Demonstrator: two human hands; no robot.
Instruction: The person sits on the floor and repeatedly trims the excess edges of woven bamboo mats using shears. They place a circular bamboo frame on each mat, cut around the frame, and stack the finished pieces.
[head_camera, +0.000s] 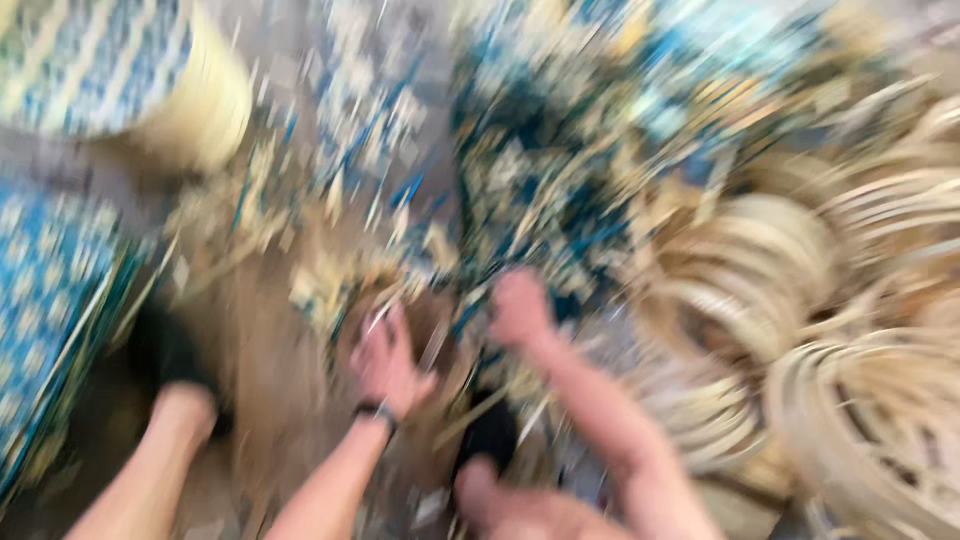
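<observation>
The whole head view is smeared by motion. My left hand (385, 360), with a dark band on the wrist, reaches down into a heap of pale and blue strips (400, 230) on the floor; a thin pale strip seems to lie across its fingers. My right hand (520, 305) reaches into the same heap, fingers curled, close to a patch of blue-and-cream woven pieces (560, 170). Whether either hand grips anything is lost in the blur. My knees (180, 410) show at the bottom.
A round blue-and-cream woven basket (130, 70) stands at the top left, a flat woven panel (50, 300) lies at the left edge. Stacks of pale cane hoops (800, 300) fill the right side. Scraps cover the floor.
</observation>
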